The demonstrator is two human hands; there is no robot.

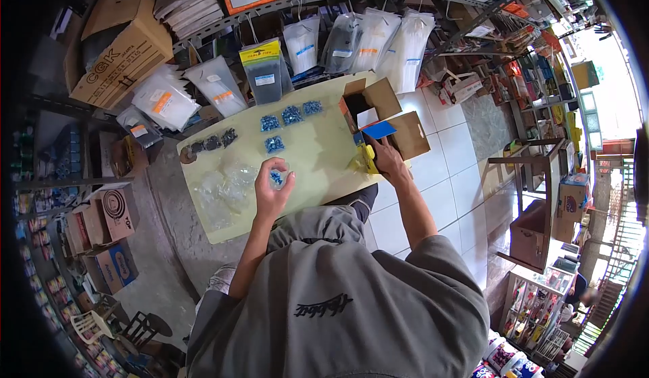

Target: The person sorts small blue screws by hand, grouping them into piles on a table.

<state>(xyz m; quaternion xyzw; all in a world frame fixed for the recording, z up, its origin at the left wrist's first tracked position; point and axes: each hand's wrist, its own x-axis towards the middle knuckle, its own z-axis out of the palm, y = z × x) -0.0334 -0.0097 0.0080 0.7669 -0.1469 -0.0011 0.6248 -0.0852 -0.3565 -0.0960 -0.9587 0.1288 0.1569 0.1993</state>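
Observation:
My left hand (pixel 272 187) is curled above the pale yellow table (pixel 318 168), its thumb and fingers around a small clear bag of blue pieces (pixel 276 177). My right hand (pixel 388 159) is at the near side of an open cardboard box (pixel 410 134), closed beside a yellow object (pixel 368 159); the fingertips are partly hidden. A blue flat piece (pixel 378 130) sticks up just beyond that hand. Several small bags of blue pieces (pixel 291 114) lie farther up the table. Dark bags (pixel 212 143) form a row at the left, with loose clear plastic bags (pixel 226 185) nearer me.
Packs of cable ties (pixel 262 74) and white strips (pixel 405 50) hang from a metal rack along the table's far edge. A large carton (pixel 122 46) stands at the upper left. White floor tiles (pixel 439 155) and a wooden stand (pixel 531 216) are to the right.

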